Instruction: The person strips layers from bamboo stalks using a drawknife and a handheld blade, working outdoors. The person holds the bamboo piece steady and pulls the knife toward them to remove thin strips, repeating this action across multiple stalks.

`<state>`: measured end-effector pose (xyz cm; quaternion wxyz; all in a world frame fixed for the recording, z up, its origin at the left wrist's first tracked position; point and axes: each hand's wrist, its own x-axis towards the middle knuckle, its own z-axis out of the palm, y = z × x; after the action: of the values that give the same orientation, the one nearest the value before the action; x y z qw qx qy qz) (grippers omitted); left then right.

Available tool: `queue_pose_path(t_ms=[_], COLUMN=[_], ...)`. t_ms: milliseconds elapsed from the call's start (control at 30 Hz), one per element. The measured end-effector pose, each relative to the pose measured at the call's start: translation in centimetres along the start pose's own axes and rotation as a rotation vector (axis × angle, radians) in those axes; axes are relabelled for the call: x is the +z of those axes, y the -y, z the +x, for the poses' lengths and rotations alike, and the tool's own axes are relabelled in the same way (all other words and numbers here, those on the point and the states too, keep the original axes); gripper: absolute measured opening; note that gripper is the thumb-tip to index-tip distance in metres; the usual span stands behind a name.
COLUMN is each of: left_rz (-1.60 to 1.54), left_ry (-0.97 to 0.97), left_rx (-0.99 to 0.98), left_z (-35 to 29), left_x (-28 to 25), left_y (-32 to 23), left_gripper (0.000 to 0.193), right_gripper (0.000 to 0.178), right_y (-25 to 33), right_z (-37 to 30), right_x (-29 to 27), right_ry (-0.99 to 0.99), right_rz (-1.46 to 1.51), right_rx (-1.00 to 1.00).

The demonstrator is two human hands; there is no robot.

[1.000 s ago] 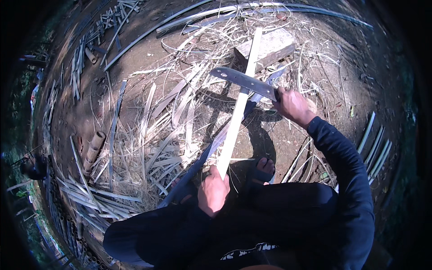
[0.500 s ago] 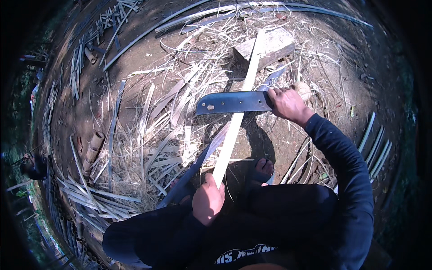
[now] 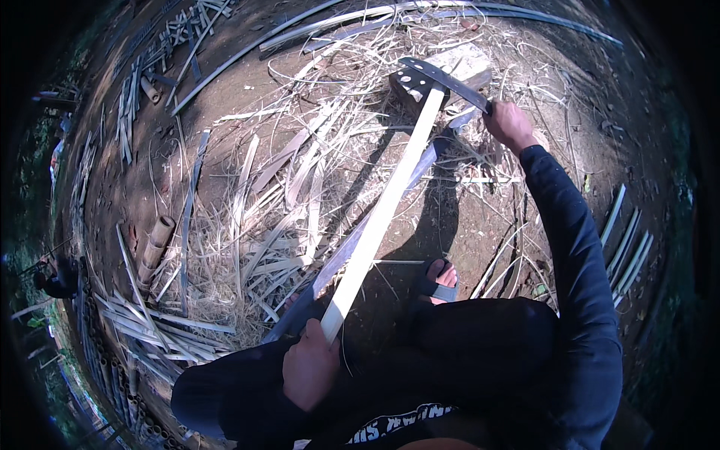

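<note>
My left hand (image 3: 311, 366), low near my lap, is closed round the near end of a long pale bamboo strip (image 3: 382, 206). The strip slants up and away to the right, its far end by a wooden block (image 3: 466, 63). My right hand (image 3: 511, 126) grips a machete (image 3: 454, 86) with a broad dark blade pierced by small holes. Its handle is mostly hidden in my fist. The blade lies across the strip's far end and over part of the block; I cannot tell whether it touches the strip.
Shavings and thin strips (image 3: 292, 217) litter the ground. A dark strip (image 3: 341, 259) runs beneath the held one. To the left are a bamboo tube (image 3: 156, 247) and a pile of split strips (image 3: 161, 334). More strips (image 3: 626, 251) lie at the right, and a sandalled foot (image 3: 441, 281) is near.
The machete has moved away from me along the strip to its far end, its blade now tilted. My left hand has drawn the strip nearer, down and left.
</note>
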<state>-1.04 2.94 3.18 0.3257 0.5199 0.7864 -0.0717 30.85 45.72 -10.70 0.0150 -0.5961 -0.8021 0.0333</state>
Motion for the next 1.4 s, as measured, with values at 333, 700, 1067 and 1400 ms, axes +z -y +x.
queue_pose_path(t_ms=[333,700,1067,1400], left_rz=[-0.062,-1.098,-0.658,-0.629], left_ry=[-0.032,0.653,0.035,-0.009], left_rx=[0.070,-0.006,0.184,0.127], left_z=[-0.6,2.7,2.8,3.3], left_x=[0.9,-2.8,2.3,1.4], left_y=[1.8,0.8,1.0,-0.5], left_gripper=[0.030,0.043,0.037,0.030], right_gripper=[0.033,0.031,0.044,0.027], right_y=[0.7,8.0,18.5,14.6], right_z=[1.3,-8.8,-18.9,-14.6], right_x=[0.2,0.1,-6.2,-5.1], right_ry=[-0.049,0.026,0.162,0.140], right_rz=[0.034,0.351,0.274,0.150], right_rx=[-0.016,-0.214,-0.919,-0.635])
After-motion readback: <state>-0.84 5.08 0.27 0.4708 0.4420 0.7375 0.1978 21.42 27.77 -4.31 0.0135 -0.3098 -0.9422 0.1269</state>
